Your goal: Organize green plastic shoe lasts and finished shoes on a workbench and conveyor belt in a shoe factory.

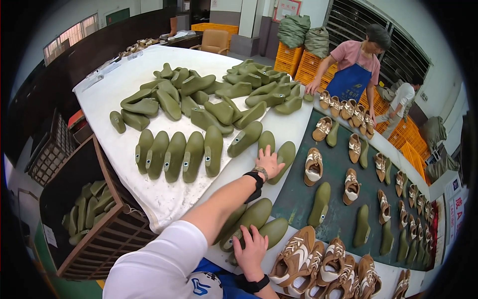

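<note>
Green shoe lasts lie all around my hands. My left hand [269,163], with a beaded bracelet and black band, reaches forward over a short upright-looking last [266,139] and a longer last [285,155] on its right; its fingers are spread and touch them. Nearer to me, my right hand [250,251] has its fingers apart on a group of lasts. One of these lasts [258,212] points away from me, and another last [275,230] lies beside the fingers on the right. The undersides of both hands are hidden.
Several lasts [175,155] stand in a row on the white-covered table [112,149], before a larger heap [204,99]. A green conveyor belt [338,194] carries brown shoes and lasts. More shoes [298,256] crowd the near right. A brown crate [107,219] holds lasts. A co-worker [356,70] stands across.
</note>
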A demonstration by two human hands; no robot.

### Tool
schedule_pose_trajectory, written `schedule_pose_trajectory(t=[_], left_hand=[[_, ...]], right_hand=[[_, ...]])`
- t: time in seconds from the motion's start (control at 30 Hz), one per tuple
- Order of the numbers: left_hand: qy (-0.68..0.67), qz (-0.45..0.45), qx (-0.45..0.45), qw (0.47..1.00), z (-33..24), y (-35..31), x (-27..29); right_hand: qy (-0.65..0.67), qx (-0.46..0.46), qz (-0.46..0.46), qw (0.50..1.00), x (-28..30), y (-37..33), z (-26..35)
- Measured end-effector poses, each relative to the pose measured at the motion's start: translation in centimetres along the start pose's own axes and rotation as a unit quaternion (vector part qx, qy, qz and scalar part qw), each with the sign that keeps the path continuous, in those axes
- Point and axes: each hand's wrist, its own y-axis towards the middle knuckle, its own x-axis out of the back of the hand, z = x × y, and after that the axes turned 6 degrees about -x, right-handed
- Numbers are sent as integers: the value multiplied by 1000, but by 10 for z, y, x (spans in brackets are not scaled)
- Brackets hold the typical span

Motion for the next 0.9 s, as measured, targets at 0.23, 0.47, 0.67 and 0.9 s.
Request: schedule_pose_trajectory(t=[0.23,0.47,0.67,0.9], left_hand=[[58,-167,14,984,112,48,53],[16,110,20,994,114,38,42],[205,38,-67,976,134,4,88],[155,100,189,964,193,-24,147]], right_hand=[[5,1,5,1000,-1,1,4],[0,-4,10,1000,-5,3,3],[-1,5,3,1000,-5,7,3],[6,5,-2,1000,-10,6,7]])
